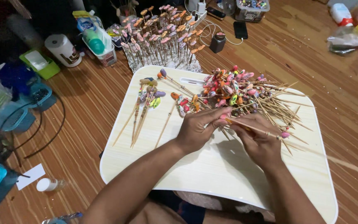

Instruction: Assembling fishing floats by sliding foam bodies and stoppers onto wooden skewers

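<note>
My left hand (196,129) and my right hand (258,140) meet over a pale wooden lap tray (212,170). Both pinch a thin wooden stick (255,129) with a small pink painted piece at its right end. Just beyond my fingers lies a big heap of sticks (245,93) tipped with colourful painted nail pieces. A smaller row of tipped sticks (143,105) lies on the tray's left part. Behind the tray, more tipped sticks stand upright in a white block (160,37).
Wooden floor all round. A paper roll (63,49), a green box (42,64) and blue containers (17,112) sit at the left. A dark bottle (218,42), a phone (240,30), a power strip with cables (199,18) and a clear bin (251,9) lie behind. Plastic bags (353,33) at far right.
</note>
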